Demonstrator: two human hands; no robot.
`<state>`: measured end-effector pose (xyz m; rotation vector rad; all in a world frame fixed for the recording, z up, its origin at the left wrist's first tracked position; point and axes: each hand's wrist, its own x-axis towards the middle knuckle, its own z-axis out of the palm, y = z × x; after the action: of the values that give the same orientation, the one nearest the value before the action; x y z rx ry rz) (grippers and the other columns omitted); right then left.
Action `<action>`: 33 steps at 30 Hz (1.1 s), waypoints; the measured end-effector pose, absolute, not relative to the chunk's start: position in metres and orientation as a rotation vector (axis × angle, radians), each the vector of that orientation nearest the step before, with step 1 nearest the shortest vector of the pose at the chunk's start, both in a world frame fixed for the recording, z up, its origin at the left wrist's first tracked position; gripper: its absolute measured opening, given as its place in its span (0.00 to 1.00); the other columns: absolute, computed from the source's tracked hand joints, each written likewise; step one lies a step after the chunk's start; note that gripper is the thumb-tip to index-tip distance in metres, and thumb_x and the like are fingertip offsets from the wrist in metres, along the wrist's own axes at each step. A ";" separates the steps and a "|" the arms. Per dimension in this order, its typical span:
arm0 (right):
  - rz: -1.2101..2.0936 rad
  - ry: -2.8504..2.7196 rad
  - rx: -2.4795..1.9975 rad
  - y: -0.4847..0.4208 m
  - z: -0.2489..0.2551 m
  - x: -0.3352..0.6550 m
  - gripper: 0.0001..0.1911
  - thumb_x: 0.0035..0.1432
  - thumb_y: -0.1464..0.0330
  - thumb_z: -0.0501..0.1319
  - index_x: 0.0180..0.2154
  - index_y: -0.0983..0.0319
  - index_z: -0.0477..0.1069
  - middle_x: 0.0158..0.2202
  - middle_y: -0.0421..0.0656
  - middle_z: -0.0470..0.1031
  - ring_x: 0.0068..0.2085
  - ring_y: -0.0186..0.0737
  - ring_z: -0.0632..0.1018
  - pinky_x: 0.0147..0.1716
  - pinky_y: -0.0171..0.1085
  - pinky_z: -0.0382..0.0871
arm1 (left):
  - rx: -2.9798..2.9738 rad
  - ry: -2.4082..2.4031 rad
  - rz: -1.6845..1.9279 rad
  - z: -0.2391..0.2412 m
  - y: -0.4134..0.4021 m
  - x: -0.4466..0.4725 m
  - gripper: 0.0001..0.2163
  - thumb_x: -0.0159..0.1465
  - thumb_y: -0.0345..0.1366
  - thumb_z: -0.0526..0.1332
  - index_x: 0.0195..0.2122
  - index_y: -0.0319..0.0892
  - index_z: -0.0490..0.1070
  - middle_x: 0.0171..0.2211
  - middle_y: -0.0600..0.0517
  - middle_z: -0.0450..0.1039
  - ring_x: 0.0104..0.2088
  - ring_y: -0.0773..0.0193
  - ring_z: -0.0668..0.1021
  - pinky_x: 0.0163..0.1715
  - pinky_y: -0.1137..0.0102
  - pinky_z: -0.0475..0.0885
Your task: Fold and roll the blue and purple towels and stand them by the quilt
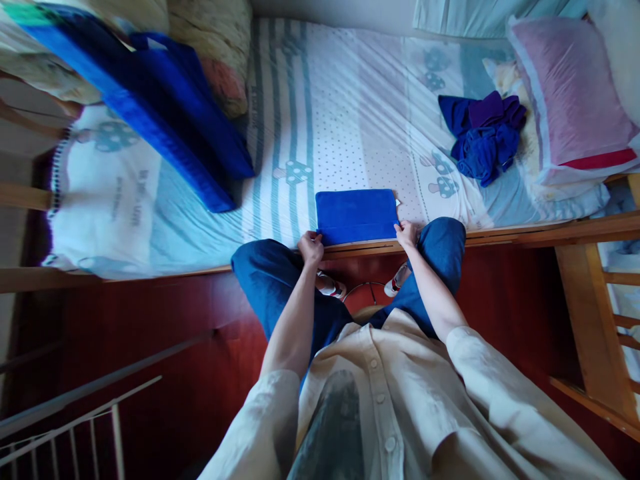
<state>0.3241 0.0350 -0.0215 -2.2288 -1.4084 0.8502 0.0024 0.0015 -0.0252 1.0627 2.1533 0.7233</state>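
Observation:
A flat blue rectangle of folded cloth (357,212) lies on the near edge of the bed, a small white tag showing at its right side. My left hand (312,247) pinches its near left corner. At the near right corner, the fingers of my right hand (406,233) are closed on the same cloth. A fold line runs across it close to the edge nearest me. My knees are on either side of it, against the bed.
The bed sheet (360,113) has a mushroom pattern. To the left lies a long folded blue fabric pile (165,113) beside a bundled quilt (215,53). Crumpled blue and purple cloths (485,137) sit right, near a pink pillow (573,93). A wooden bed rail (525,233) borders the front.

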 end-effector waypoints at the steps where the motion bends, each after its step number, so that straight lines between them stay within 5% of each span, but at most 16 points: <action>1: 0.842 -1.405 -2.213 0.035 -0.023 0.324 0.08 0.60 0.62 0.64 0.33 0.60 0.77 0.34 0.47 0.82 0.39 0.46 0.80 0.42 0.40 0.73 | 1.066 2.151 0.712 -0.026 0.001 0.002 0.02 0.60 0.36 0.59 0.31 0.45 0.66 0.33 0.46 0.75 0.42 0.51 0.79 0.52 0.58 0.72; 13: 0.881 -1.488 -2.152 0.036 -0.016 0.322 0.11 0.63 0.66 0.62 0.44 0.63 0.76 0.40 0.48 0.82 0.44 0.46 0.81 0.49 0.40 0.73 | 1.099 2.176 0.741 -0.024 -0.002 0.006 0.03 0.61 0.35 0.60 0.31 0.45 0.66 0.31 0.47 0.73 0.42 0.52 0.78 0.54 0.57 0.72; 22: 0.674 -1.965 -1.774 0.027 0.007 0.309 0.17 0.66 0.73 0.57 0.54 0.62 0.76 0.56 0.51 0.76 0.59 0.47 0.75 0.63 0.44 0.66 | 1.621 1.920 0.699 -0.004 -0.004 0.012 0.15 0.65 0.34 0.59 0.53 0.42 0.72 0.58 0.39 0.72 0.62 0.47 0.70 0.66 0.53 0.63; 29: 0.770 -2.180 -1.749 0.020 0.008 0.306 0.22 0.61 0.67 0.67 0.57 0.62 0.76 0.61 0.52 0.75 0.63 0.51 0.72 0.66 0.51 0.63 | 1.763 1.762 0.492 -0.011 -0.009 0.018 0.27 0.63 0.38 0.63 0.63 0.38 0.68 0.67 0.36 0.66 0.70 0.44 0.63 0.70 0.48 0.55; 33: 0.781 -2.245 -1.744 0.018 0.005 0.309 0.29 0.57 0.72 0.69 0.60 0.64 0.73 0.65 0.54 0.71 0.67 0.53 0.69 0.68 0.54 0.61 | 1.852 1.729 0.382 -0.015 -0.011 0.014 0.33 0.59 0.32 0.62 0.68 0.36 0.64 0.69 0.36 0.62 0.72 0.43 0.60 0.72 0.46 0.52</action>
<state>0.3089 0.0185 0.0054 -1.7439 -2.2449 0.7808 0.0142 -0.0105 -0.0154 1.8515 1.7286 0.3821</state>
